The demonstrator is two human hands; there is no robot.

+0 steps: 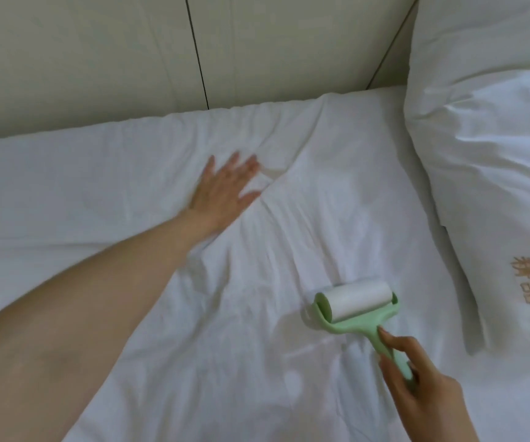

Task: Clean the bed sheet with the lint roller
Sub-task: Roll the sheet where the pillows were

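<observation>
1. Near the pillow-side edge of the bed, head view (the only one there is): the lint roller sits with its white roll down on the bed sheet. It's just beside the pillow and, as far as I can tell, not touching it.
2. The right hand has the green handle, fingers curled round it and the index finger laid along the top toward the roll.
3. The left hand lies flat on the sheet with fingers straight and spread, holding nothing. It's up toward the far edge of the bed by the wall panel, well apart from the roller.
4. The bit that matters: the handle runs from the right hand diagonally away and to the left, with the roll's axis crossways to it. A push along the handle heads into the creased patch between the roller and the left hand.
5. My guess is the left hand is pinning the fabric taut for that stroke. The ridges there could bunch up under the roll if the push is too quick.
</observation>
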